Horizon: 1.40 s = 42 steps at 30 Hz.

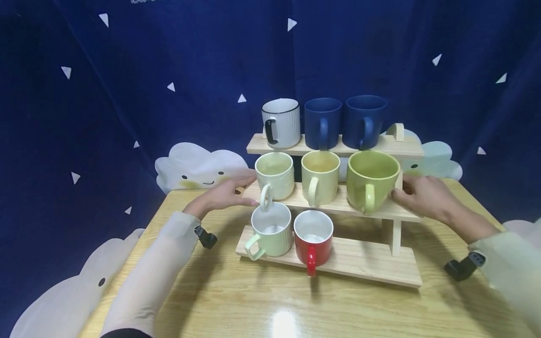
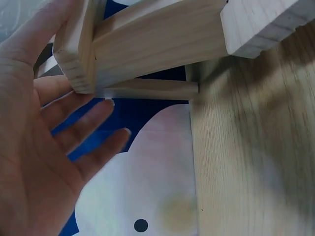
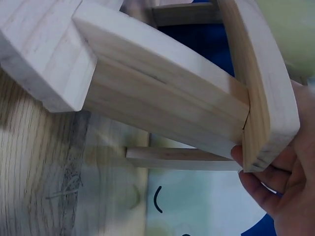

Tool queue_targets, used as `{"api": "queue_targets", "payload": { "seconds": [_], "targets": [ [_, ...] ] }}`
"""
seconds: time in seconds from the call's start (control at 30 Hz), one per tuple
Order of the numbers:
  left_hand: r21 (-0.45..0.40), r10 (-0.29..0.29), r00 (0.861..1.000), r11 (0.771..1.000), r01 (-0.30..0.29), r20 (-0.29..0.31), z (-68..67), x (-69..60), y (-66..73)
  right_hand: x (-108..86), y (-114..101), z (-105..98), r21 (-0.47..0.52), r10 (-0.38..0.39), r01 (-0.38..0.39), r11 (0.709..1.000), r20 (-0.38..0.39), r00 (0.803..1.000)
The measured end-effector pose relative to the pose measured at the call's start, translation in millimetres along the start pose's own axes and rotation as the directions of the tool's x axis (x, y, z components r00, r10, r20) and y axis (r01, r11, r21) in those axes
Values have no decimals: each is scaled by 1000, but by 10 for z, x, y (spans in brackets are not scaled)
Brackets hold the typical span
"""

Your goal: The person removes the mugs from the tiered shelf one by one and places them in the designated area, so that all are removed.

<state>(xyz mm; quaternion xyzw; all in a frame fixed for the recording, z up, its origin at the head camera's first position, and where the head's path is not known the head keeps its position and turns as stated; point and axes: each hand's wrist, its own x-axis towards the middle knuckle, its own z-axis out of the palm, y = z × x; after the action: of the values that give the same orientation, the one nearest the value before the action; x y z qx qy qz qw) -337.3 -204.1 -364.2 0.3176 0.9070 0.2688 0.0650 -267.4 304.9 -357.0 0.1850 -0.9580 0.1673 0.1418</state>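
A three-tier wooden rack [image 1: 367, 263] stands at an angle on the table. My left hand [image 1: 224, 193] holds the left end of its middle shelf, thumb on one face and some fingers under the board in the left wrist view; the other fingers stay loosely extended. At the opposite end, my right hand [image 1: 427, 195] grips the same shelf, its fingers curled beneath the board [image 3: 275, 103]. On that shelf sit a pale green mug [image 1: 276, 176], a pale yellow mug [image 1: 327, 180] and a large olive-green mug [image 1: 372, 180], which is close to my right thumb.
Up top are a white mug [image 1: 287, 124] with black handle and two navy mugs [image 1: 314, 122]. A mint mug [image 1: 276, 241] and a red mug [image 1: 319, 249] occupy the bottom shelf's left half. Behind the wooden table [image 1: 236, 300] hangs a dark blue curtain [image 1: 211, 56].
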Motion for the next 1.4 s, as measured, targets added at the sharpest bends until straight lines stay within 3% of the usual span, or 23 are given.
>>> {"api": "queue_targets", "payload": {
  "seconds": [0.37,0.6,0.73,0.93,1.17,1.4],
  "targets": [
    [35,-4,995,999,8,-101,-19,11,-5,40,16,0,44,12,-11,999,-9,1000],
    [-18,-69,986,998,67,-152,135,-186,-115,53,4,-11,19,3,-3,1000,6,1000],
    [-28,-96,989,995,93,-114,304,-366,-207,60,-8,-14,-3,8,-8,1000,15,1000],
    [-16,-95,996,995,95,-1,505,-598,-192,62,-19,-16,-14,14,-14,1000,26,1000],
    [-119,-74,990,989,88,124,640,-749,-117,63,-20,28,4,-7,7,1000,5,1000],
    [-52,-42,993,998,48,108,738,-786,-86,53,31,89,41,-11,13,999,-56,998]
  ]
}}
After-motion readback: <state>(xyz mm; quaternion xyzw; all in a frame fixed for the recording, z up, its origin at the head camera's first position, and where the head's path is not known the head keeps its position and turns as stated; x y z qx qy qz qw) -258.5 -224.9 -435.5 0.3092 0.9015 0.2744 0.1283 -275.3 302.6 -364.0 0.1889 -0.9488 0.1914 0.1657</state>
